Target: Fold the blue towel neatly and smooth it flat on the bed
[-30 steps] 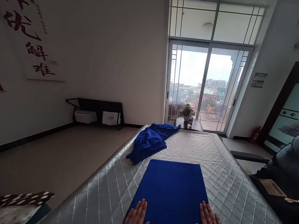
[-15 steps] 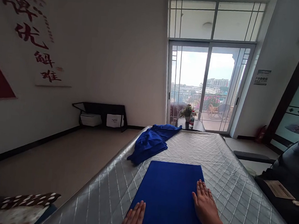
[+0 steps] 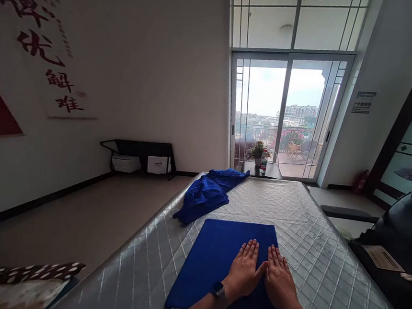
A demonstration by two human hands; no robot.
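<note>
A flat blue rectangle of cloth (image 3: 215, 256), which looks folded or board-like, lies on the silver quilted table cover (image 3: 138, 264) in front of me. My left hand (image 3: 245, 269), with a watch on its wrist, rests flat on the right half of the cloth, fingers extended. Beside it, my right hand (image 3: 281, 279) lies flat along the cloth's right edge, fingers also stretched out. The two thumbs come close together or touch. Farther back on the left sits a crumpled blue garment or cloth (image 3: 206, 193), apart from both hands.
Beyond the table's far end stand a potted plant (image 3: 258, 152) and a bottle (image 3: 263, 162) on a small dark table. A black seat with a card (image 3: 382, 258) is at the right. A spotted cushion (image 3: 22, 275) sits at lower left.
My left hand has moved from the cloth's lower left edge across to the right, beside my right hand. The right hand stays at the right edge with little movement.
</note>
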